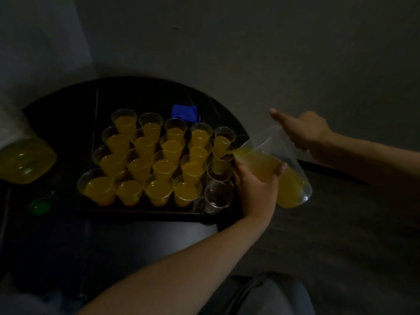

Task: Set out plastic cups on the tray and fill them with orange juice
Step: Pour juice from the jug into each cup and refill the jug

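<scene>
1. I count twenty plastic cups [159,189] on the tray [141,212], in four rows of five. About seventeen are filled with orange juice.
2. In the column along the tray's right edge, the front-corner cup [218,196] is clear, the one behind it holds only a little, and the next takes a thin stream from the spout.
3. There is one clear jug [270,144], tipped leftward over the tray's right edge and about half full of juice.
4. My left grip [256,185] is wrapped under the jug's body near the spout. My right grip [302,130] holds its upper rim, thumb sticking out.
5. One big yellow container [25,160] sits at the tabletop's left edge, one green cap [39,206] lies near the front-left, and one blue thing [184,113] lies by the far edge, behind the tray.
6. The tabletop [68,105] is dark and rounded, set against a plain grey wall [250,42].
7. The room is very dim. The container's shape, the blue thing and the jug's handle are hard to make out, and the cup rims overlap, so my count may be off
</scene>
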Available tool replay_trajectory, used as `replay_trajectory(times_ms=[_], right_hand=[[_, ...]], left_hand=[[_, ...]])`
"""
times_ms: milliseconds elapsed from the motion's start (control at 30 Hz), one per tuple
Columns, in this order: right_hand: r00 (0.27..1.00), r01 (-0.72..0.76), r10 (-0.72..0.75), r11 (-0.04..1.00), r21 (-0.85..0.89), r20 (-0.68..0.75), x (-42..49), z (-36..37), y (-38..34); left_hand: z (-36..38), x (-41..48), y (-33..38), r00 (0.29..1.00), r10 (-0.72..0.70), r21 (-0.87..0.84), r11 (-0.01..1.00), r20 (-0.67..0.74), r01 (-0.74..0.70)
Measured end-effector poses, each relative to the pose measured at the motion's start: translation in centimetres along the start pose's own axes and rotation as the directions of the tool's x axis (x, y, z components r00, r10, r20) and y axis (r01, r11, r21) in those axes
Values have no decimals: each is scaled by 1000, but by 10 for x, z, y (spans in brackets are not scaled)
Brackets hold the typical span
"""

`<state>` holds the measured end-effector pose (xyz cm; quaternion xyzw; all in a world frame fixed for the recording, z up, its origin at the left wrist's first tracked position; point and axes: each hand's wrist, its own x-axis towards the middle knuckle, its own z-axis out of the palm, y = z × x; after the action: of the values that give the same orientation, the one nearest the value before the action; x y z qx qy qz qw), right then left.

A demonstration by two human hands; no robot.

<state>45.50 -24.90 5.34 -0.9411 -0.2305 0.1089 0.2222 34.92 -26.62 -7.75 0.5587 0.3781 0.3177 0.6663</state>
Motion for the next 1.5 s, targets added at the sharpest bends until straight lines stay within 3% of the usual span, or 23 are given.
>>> replay_trajectory(times_ms=[1500], right_hand=[[1000,-7,7,999,-33,1,-1,-5,-10]], left_hand=[[-2,9,1,1000,10,-33,999,19,-10]])
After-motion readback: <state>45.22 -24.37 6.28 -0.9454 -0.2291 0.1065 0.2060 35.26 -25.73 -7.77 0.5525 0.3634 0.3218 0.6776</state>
